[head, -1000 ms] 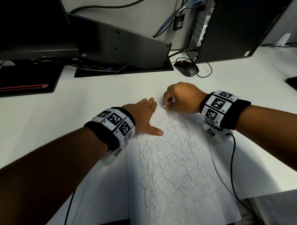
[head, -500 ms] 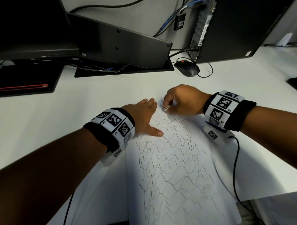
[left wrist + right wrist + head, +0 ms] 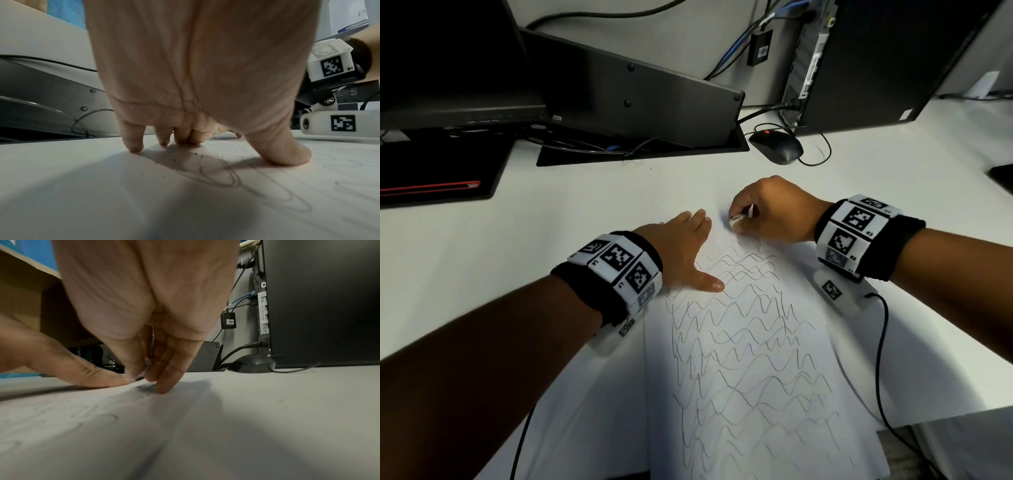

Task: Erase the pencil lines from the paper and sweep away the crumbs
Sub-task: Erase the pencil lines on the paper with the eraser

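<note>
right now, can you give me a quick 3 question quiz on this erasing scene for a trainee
1. True or false: the left hand lies flat with its fingers straight, pressing on the paper.
2. What does the right hand pinch? A) a pencil B) a small white eraser C) a mouse cable
3. Fill in: the eraser is working at the ____ end of the sheet, the end nearer the black mouse.

Key:
1. True. The thumb and fingertips rest on the sheet.
2. B.
3. Far. Most of the wavy pencil lines below it are not yet erased.
</note>
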### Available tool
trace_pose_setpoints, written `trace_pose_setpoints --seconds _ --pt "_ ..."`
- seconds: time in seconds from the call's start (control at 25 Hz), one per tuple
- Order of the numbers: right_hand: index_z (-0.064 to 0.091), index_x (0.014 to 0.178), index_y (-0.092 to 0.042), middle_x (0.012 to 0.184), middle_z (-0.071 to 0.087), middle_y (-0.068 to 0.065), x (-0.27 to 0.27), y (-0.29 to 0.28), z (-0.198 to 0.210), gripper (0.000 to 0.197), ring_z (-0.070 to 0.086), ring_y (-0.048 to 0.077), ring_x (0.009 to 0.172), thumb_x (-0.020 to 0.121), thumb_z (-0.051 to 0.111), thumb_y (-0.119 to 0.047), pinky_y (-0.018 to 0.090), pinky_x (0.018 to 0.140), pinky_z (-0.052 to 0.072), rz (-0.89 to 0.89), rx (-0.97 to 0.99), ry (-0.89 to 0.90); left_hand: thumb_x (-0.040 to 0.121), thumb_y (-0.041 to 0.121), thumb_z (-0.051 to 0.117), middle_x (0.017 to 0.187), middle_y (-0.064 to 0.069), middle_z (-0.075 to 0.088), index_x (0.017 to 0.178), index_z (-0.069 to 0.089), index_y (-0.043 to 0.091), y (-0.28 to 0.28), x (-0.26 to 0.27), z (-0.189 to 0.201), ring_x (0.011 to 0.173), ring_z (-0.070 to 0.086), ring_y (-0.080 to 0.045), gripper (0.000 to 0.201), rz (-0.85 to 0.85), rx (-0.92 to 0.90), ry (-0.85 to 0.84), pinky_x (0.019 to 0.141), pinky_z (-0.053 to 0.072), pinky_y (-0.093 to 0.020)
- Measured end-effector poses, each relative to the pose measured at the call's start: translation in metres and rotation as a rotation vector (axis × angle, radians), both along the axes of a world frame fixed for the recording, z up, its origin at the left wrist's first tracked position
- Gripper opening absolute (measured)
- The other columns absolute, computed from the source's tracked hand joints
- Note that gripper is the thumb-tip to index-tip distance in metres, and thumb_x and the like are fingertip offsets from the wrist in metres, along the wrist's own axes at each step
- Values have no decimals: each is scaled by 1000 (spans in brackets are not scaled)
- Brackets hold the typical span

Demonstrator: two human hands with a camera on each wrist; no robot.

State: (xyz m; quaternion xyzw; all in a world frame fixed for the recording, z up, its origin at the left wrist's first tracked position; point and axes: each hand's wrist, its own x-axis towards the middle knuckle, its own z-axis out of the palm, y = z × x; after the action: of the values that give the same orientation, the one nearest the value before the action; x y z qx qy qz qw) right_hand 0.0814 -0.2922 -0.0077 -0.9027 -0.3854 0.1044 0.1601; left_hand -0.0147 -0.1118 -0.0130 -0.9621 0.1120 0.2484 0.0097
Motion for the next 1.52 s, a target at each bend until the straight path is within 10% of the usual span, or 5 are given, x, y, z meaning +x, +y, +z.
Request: trace_pose_setpoints --seconds 1.52 --pt "73 95 -30 90 69 -13 -16 2 10 15 60 9 81 81 67 -30 24 70 41 162 -171 -23 79 83 44 166 1 -13 159 -7 26 -13 9 -8 153 -7 -21 110 40 36 5 116 28 -54"
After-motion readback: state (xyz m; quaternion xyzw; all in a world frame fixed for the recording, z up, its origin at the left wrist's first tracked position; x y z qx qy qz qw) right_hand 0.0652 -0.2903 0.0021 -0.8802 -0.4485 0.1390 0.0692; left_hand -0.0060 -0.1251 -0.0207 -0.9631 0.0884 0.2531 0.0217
